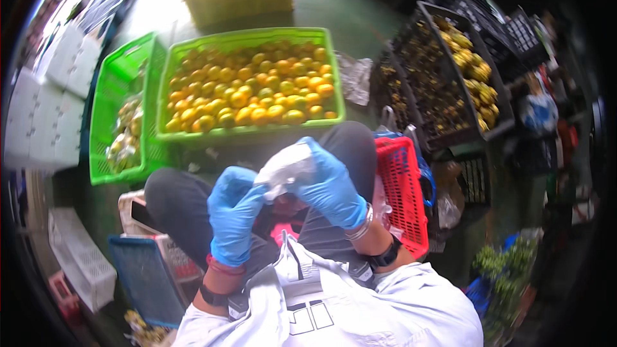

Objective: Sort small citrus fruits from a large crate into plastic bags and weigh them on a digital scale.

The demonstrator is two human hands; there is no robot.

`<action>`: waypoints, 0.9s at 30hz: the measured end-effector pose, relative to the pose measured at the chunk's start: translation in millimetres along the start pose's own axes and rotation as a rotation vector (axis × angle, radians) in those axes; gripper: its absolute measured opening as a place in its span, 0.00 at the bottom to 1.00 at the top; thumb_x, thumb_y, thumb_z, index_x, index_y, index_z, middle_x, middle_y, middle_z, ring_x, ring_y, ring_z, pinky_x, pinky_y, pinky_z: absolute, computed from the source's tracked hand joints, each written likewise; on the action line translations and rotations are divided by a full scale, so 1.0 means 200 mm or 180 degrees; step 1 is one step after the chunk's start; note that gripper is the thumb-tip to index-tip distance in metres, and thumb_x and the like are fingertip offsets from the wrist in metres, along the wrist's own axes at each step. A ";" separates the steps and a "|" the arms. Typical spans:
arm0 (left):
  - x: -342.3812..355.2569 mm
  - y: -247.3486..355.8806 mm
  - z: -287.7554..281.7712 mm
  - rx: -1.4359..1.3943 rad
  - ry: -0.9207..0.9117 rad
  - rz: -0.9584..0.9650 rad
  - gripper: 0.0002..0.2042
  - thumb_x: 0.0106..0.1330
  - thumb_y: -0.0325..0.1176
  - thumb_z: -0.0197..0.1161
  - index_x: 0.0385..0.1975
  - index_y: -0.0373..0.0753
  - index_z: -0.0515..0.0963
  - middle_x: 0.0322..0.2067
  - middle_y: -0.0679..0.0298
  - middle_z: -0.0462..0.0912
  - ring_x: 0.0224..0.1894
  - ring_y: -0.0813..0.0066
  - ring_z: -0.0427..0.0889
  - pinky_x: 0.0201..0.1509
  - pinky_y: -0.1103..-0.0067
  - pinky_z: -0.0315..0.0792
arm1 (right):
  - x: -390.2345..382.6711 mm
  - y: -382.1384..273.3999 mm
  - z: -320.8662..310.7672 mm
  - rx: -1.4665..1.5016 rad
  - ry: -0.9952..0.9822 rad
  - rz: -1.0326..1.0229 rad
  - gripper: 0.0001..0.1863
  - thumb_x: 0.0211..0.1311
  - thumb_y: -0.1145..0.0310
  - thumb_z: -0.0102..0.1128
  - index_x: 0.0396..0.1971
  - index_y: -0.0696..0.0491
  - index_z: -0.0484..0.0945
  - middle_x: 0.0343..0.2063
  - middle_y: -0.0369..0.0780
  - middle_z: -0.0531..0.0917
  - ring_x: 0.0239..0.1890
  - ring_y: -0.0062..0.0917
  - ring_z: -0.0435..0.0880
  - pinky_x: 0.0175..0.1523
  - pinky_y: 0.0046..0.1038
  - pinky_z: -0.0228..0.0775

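Now, the big green crate [254, 131] is sitting far off in the middle, and it's carrying a heap of orange and greenish round fruit [247, 93]. Black crates [502, 127] are standing at the far right, one holding knobbly yellow fruit [479, 74]. Just left of the big crate, a narrower green crate [116, 177] is resting. Nearer, a red basket [411, 218] is lying right of the knees. And over the lap, two blue-gloved hands: the left hand [236, 209] is pinching, fingers drawn together, the right hand [333, 186] is curling, fingers bent and partly hidden. Both are gripping a crumpled white piece [288, 166], which is stretching between them, its material too blurred to tell.
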State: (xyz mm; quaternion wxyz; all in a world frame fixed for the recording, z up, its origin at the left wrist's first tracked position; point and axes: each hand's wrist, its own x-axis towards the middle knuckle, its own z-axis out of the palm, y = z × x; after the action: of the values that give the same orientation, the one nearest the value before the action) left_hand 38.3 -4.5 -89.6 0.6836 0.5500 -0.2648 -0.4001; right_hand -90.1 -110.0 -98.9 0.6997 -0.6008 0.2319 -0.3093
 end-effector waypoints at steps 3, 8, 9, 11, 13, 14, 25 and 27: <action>-0.02 0.00 -0.03 -0.0429 0.0022 -0.0387 0.04 0.58 0.21 0.58 0.28 0.38 0.71 0.22 0.67 0.77 0.23 0.85 0.74 0.25 0.91 0.64 | 0.01 0.05 0.07 -0.0266 0.0297 -0.0605 0.22 0.47 0.82 0.63 0.45 0.57 0.71 0.40 0.36 0.74 0.42 0.18 0.73 0.48 0.22 0.68; -0.03 0.00 -0.08 -0.1441 -0.0413 -0.0909 0.11 0.63 0.35 0.55 0.38 0.35 0.69 0.31 0.59 0.78 0.29 0.74 0.79 0.33 0.83 0.73 | 0.06 0.01 0.13 0.0846 0.0025 -0.0594 0.17 0.45 0.82 0.61 0.38 0.55 0.73 0.37 0.39 0.73 0.40 0.25 0.73 0.45 0.22 0.67; -0.02 -0.06 -0.10 -0.1658 -0.0635 -0.0806 0.16 0.65 0.41 0.53 0.43 0.33 0.67 0.35 0.57 0.77 0.32 0.69 0.79 0.38 0.77 0.75 | 0.05 -0.02 0.14 0.2297 0.0091 0.0399 0.16 0.45 0.80 0.63 0.37 0.54 0.75 0.37 0.39 0.73 0.39 0.26 0.73 0.44 0.24 0.68; -0.01 -0.06 -0.10 -0.1428 -0.0560 -0.0922 0.16 0.65 0.41 0.53 0.42 0.33 0.67 0.34 0.57 0.77 0.32 0.70 0.79 0.37 0.78 0.76 | 0.04 0.02 0.15 0.0254 0.0281 -0.0642 0.15 0.44 0.78 0.64 0.36 0.53 0.76 0.36 0.39 0.74 0.39 0.27 0.73 0.43 0.24 0.69; -0.01 -0.06 -0.09 -0.1150 -0.0407 -0.1061 0.13 0.65 0.37 0.53 0.41 0.34 0.69 0.33 0.60 0.77 0.32 0.73 0.80 0.38 0.79 0.76 | 0.02 0.02 0.16 -0.1835 0.0500 -0.1448 0.17 0.41 0.77 0.66 0.36 0.50 0.77 0.37 0.38 0.76 0.40 0.31 0.73 0.43 0.26 0.69; -0.01 -0.07 -0.08 -0.1155 -0.0385 -0.1057 0.13 0.65 0.37 0.53 0.41 0.34 0.69 0.33 0.60 0.77 0.32 0.73 0.80 0.38 0.79 0.76 | 0.02 0.03 0.16 -0.1828 0.0478 -0.1444 0.17 0.41 0.77 0.66 0.36 0.50 0.77 0.37 0.38 0.76 0.40 0.31 0.73 0.43 0.26 0.69; -0.01 -0.07 -0.07 -0.0368 0.0290 0.0441 0.06 0.53 0.17 0.62 0.30 0.34 0.77 0.31 0.65 0.76 0.32 0.82 0.75 0.34 0.86 0.74 | 0.03 0.01 0.16 0.0785 -0.0150 -0.0277 0.19 0.61 0.72 0.50 0.51 0.61 0.64 0.52 0.46 0.70 0.51 0.26 0.72 0.57 0.25 0.62; -0.02 -0.08 -0.06 -0.0351 0.0257 0.0487 0.06 0.53 0.17 0.62 0.29 0.34 0.77 0.32 0.65 0.75 0.33 0.82 0.74 0.36 0.86 0.72 | 0.03 -0.03 0.21 0.0300 -0.0168 0.0383 0.24 0.50 0.79 0.62 0.50 0.57 0.67 0.48 0.39 0.73 0.50 0.20 0.72 0.56 0.22 0.63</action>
State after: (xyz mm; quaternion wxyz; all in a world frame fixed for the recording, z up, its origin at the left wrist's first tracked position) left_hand 42.5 4.0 -107.0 0.7515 0.5054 -0.2558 -0.3382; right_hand -57.5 -86.7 -86.4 0.7504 -0.5601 0.2342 -0.2613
